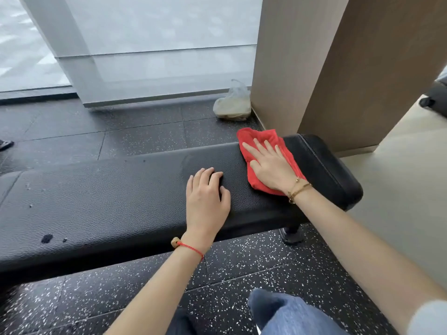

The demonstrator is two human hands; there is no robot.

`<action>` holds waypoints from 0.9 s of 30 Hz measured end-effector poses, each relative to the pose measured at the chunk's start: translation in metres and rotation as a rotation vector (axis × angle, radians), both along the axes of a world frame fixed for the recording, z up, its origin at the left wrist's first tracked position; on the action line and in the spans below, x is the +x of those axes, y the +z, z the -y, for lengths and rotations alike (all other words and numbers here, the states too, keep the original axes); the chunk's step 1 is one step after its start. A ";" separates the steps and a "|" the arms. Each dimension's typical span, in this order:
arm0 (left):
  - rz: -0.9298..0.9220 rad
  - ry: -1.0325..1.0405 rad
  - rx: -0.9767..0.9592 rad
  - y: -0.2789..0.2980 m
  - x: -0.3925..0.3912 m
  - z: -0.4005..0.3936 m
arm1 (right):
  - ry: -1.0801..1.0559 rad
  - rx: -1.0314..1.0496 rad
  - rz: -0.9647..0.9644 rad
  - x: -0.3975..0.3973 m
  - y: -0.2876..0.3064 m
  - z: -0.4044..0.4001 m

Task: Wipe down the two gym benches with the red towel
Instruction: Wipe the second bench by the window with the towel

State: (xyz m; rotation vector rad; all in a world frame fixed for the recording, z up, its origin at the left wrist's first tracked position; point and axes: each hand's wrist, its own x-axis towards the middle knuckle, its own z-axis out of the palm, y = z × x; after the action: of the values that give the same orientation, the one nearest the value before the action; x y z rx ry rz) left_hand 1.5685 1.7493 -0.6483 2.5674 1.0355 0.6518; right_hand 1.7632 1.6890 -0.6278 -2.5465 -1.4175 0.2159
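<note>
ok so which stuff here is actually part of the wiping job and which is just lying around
Part of the job:
- red towel, pressed flat under the right hand
- black bench, with the left hand resting on it

Just lying about:
- plastic bag on the floor by the wooden pillar

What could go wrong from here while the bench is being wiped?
1. The red towel lies bunched under the flat right hand, with a corner hanging past the far edge; it may fold over and wipe only a narrow strip.
2. Worn, torn spots mark the bench pad to the left; the towel could snag there.
3. The left hand rests on the pad, so that patch could be skipped or re-smudged.
</note>
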 end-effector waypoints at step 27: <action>-0.023 0.348 0.116 -0.006 -0.148 -0.080 | 0.426 0.029 0.010 -0.154 0.002 -0.010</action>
State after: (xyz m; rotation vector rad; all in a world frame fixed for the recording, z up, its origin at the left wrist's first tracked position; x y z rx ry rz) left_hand 1.4208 1.8297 -0.6541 2.5162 1.5125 0.7884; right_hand 1.6097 1.6992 -0.6255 -2.1959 -1.9373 0.2469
